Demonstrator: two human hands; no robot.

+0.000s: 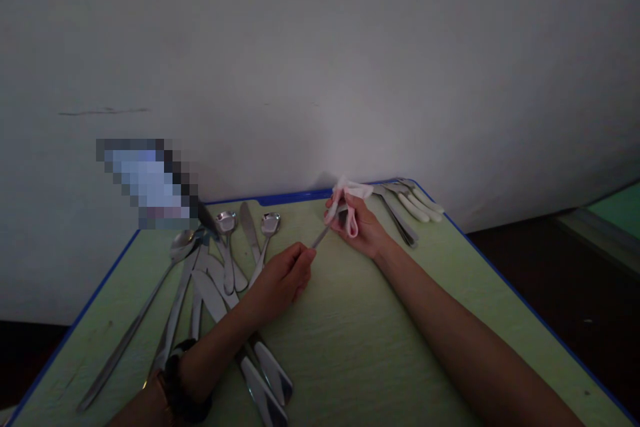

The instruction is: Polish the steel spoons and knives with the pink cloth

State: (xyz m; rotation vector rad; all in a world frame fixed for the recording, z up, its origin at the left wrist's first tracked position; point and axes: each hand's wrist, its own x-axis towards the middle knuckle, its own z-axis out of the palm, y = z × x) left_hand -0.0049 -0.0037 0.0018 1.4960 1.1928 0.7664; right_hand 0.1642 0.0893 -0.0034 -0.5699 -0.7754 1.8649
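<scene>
My left hand [285, 277] is closed around the end of a thin metal piece of cutlery [321, 236], which points up and to the right. At its far end, my right hand [359, 223] grips a pink and white cloth [352, 219] wrapped about the cutlery's head. Cloth and fingers cover most of that head, so its kind cannot be made out. Left of my left hand lie several loose pieces: a square-headed spoon [271, 221], another such spoon [226, 220], a long-handled spoon [135, 327] and table knives [213, 297].
Beyond my right hand, several pieces with white handles [414, 205] and some all-metal cutlery [397, 217] lie at the back right. A blurred-out phone-like device [145, 180] leans at the back left. The green table [360, 340] has a blue edge and meets a pale wall [320, 67].
</scene>
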